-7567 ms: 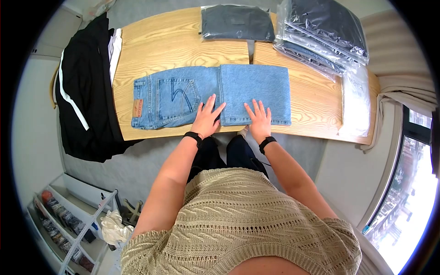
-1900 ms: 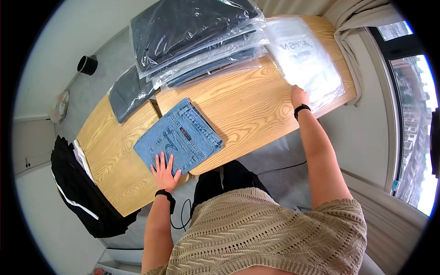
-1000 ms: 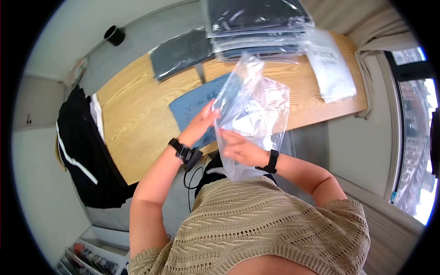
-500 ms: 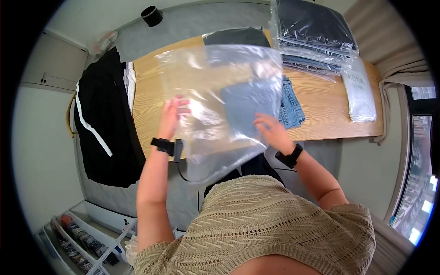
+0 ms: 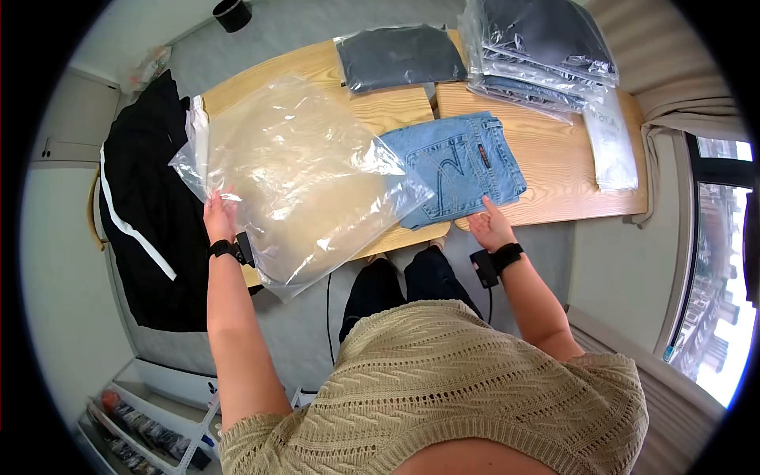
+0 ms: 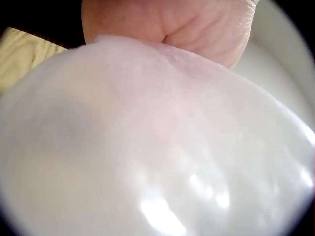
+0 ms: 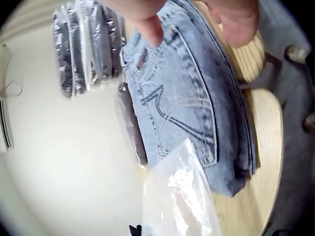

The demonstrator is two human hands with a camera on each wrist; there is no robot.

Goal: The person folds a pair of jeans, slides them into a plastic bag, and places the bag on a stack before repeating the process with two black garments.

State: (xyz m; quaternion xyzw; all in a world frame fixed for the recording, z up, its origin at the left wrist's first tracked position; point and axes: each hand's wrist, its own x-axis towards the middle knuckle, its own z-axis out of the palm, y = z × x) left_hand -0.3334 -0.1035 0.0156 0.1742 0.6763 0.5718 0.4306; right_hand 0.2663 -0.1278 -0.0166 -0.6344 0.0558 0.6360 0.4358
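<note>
Folded light-blue jeans point(image 5: 455, 170) lie on the wooden table, back pocket up. A large clear plastic bag point(image 5: 301, 174) spreads to their left, its right corner overlapping them. The left hand point(image 5: 220, 220) grips the bag at its left side; in the left wrist view the film point(image 6: 123, 128) covers much of the picture below the palm point(image 6: 172, 24). At the front edge of the jeans point(image 7: 182, 93) is the right hand point(image 5: 492, 228), its thumb over the fabric and its fingers apart from the thumb, in front of the edge.
A bagged dark garment point(image 5: 404, 57) lies at the back edge. Several bagged garments point(image 5: 538, 47) are stacked at the back right, beside white plastic packaging point(image 5: 613, 150). Black clothing point(image 5: 154, 214) hangs at the left. A black cable point(image 5: 329, 317) runs below the table.
Earlier the jeans were unfolded further, then folded smaller. The bag came off the right side and has moved left, uncovering most of the jeans. The right hand now sits at their edge.
</note>
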